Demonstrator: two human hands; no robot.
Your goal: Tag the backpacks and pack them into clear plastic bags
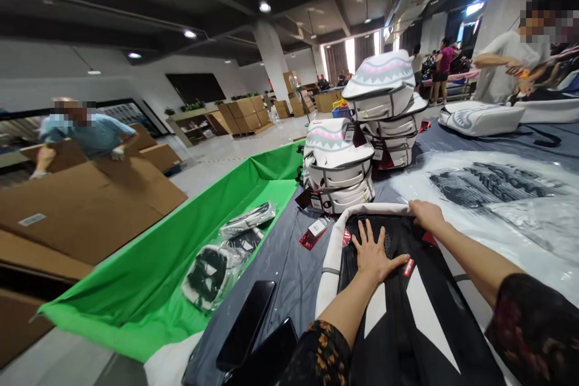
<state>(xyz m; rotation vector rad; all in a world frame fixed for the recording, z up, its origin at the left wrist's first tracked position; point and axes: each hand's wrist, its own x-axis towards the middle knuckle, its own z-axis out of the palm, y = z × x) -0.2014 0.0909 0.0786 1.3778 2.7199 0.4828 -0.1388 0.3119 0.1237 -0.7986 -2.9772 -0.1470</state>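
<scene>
A black and white backpack [398,319] lies on the dark table in front of me, its black back panel with white shapes and a small red label facing up. My left hand [373,253] rests flat on the upper part of that panel, fingers spread. At the top right corner, my right hand [426,215] has its fingers bent around the white edge. A red and white hang tag [315,229] lies beside the top left of the backpack. Just beyond it stands a stack of white backpacks [337,163] with grey and pink zigzag patterns.
Two dark phones [246,322] lie at the table's left edge. A green fabric bin [149,289] beside the table holds several bagged backpacks [210,277]. Clear plastic bags [502,193] spread to the right. One person [85,126] handles cardboard at left; another [511,63] stands at right.
</scene>
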